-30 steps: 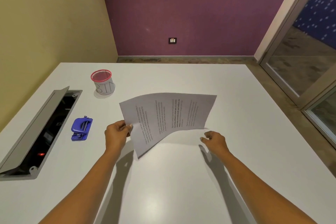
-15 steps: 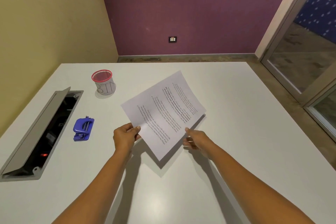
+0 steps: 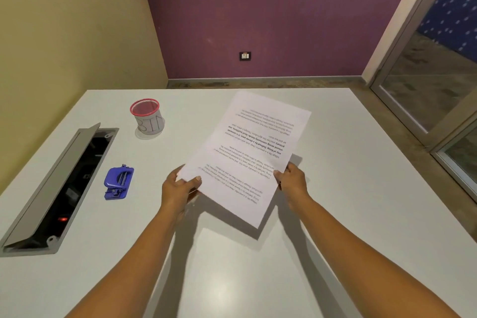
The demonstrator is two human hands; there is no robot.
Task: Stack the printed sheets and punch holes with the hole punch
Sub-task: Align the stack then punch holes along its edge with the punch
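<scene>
The printed sheets (image 3: 245,152) hang above the white table (image 3: 361,214), tilted, with the text upside down to me. My left hand (image 3: 178,188) pinches their near left edge, thumb on top. My right hand (image 3: 293,181) grips the near right edge. I cannot tell how many sheets are in the stack. The blue hole punch (image 3: 118,183) lies on the table to the left of my left hand, a short way apart from it.
A red-rimmed mesh cup labelled BIN (image 3: 148,117) stands at the back left. An open cable hatch (image 3: 59,188) with a raised grey lid is set into the table's left side. A glass door (image 3: 438,80) is at the right.
The sheets have turned from lying crosswise to pointing away from me. My right hand moved from under the paper to grip its right edge. My left hand kept its hold.
</scene>
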